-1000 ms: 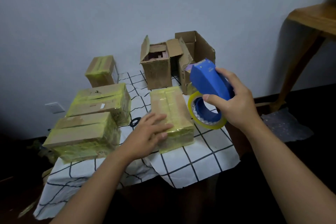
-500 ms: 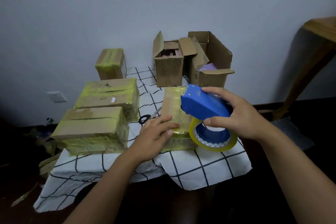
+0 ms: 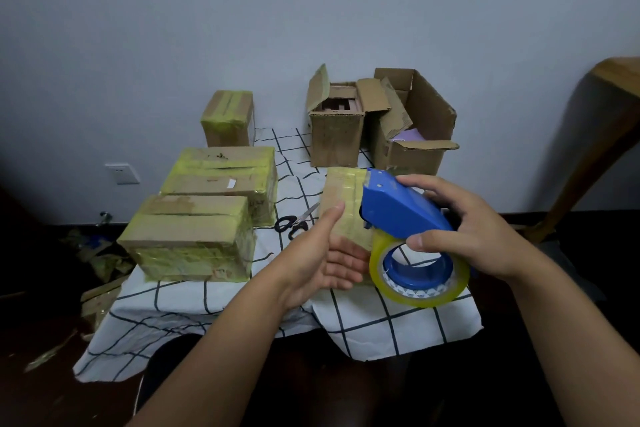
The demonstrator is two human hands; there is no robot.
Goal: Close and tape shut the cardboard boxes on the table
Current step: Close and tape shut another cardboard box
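Nearest to the camera, two bare forearms reach over the front edge of the surface (image 3: pixel 398 333), which is covered with a white cloth with a black grid. The right hand (image 3: pixel 474 236) grasps a blue dispenser (image 3: pixel 398 210), fingers curled over its top and thumb under it, and the yellowish tape roll (image 3: pixel 419 274) hangs below the hand. The left hand (image 3: pixel 325 256) is released, palm turned toward the dispenser, fingers straight, thumb up. Its fingertips are just beside the roll; I cannot tell if they touch it.

Behind both hands lies a taped box (image 3: pixel 341 204), closed and partly hidden by them. The nose of the dispenser is over the far right part of this box. Just left of the taped box, black scissors (image 3: pixel 294 224) lie on the cloth. Further left of it, a closed box (image 3: pixel 188 236) wrapped in yellow tape stands at the front left corner, and a second box (image 3: pixel 221 177) of the same kind touches it from behind. Beyond those, near the wall, stands a small box (image 3: pixel 227 118), also taped.

Behind the taped box, at the far edge, an open box (image 3: pixel 334 130) stands with its flaps up. To its right, touching it, a wider open box (image 3: pixel 415 135) shows something purple inside. At the right of the view a wooden leg (image 3: pixel 588 149) leans against the wall.
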